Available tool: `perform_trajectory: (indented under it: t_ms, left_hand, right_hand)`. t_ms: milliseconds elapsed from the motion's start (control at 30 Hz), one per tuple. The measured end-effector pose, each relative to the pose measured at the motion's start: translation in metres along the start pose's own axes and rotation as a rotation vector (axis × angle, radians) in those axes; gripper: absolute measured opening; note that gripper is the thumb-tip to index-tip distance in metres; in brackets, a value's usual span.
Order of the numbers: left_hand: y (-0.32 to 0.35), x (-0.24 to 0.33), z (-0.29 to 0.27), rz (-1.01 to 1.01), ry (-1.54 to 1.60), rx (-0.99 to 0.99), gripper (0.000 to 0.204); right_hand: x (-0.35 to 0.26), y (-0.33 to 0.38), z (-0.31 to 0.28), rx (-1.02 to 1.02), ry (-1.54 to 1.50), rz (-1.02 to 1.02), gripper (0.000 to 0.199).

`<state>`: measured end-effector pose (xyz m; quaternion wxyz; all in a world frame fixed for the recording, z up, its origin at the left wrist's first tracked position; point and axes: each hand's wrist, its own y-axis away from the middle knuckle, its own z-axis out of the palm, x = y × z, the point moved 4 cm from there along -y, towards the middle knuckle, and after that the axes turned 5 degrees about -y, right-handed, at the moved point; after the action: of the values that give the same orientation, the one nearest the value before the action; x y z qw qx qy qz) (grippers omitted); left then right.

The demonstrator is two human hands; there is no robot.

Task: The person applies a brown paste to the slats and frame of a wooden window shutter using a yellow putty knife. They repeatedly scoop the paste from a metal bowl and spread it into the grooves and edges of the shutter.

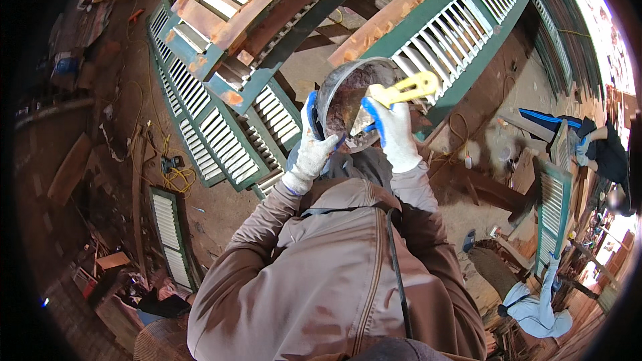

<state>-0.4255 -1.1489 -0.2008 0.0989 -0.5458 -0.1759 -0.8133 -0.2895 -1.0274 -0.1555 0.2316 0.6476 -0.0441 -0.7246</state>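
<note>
A round grey tub (326, 92) is tilted toward me, its inside smeared with dark reddish-brown material. My left hand (314, 154), in a white glove with blue on the fingers, grips the tub's left side with the thumb near the rim. My right hand (396, 135), gloved the same way, is closed on a putty knife (413, 88) with a yellow handle. The handle points up and right, while the blade reaches down into the tub. Just beyond the tub lies a green-framed louvred shutter (445, 43) with white slats and orange-brown patches along its wooden edge.
More shutters (217, 140) are stacked at the left, beside a power tool (172, 164) and a yellow cord (179, 179) on the floor. At the right, one person (535, 307) handles a green shutter (552, 210); another person (605, 154) in dark clothes works behind it.
</note>
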Motion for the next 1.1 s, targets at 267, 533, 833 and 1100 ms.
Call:
perform_trajectory:
  t_ms: [267,533,833,1100]
  left_hand:
    - [0.004,0.001,-0.017,-0.172,0.23,0.137,0.067]
    - [0.03,-0.033,-0.112,-0.353,0.404,0.377,0.031]
    - [0.06,-0.012,-0.197,-0.359,0.481,0.56,0.034]
    - [0.072,-0.012,-0.198,-0.359,0.558,0.579,0.023]
  right_hand:
    - [0.008,0.037,-0.053,0.045,-0.284,0.186,0.032]
    - [-0.008,0.045,-0.075,0.239,0.279,-0.358,0.025]
    - [0.037,-0.012,-0.063,0.173,1.392,-0.796,0.042]
    - [0.061,-0.045,-0.037,0.151,1.729,-0.677,0.045]
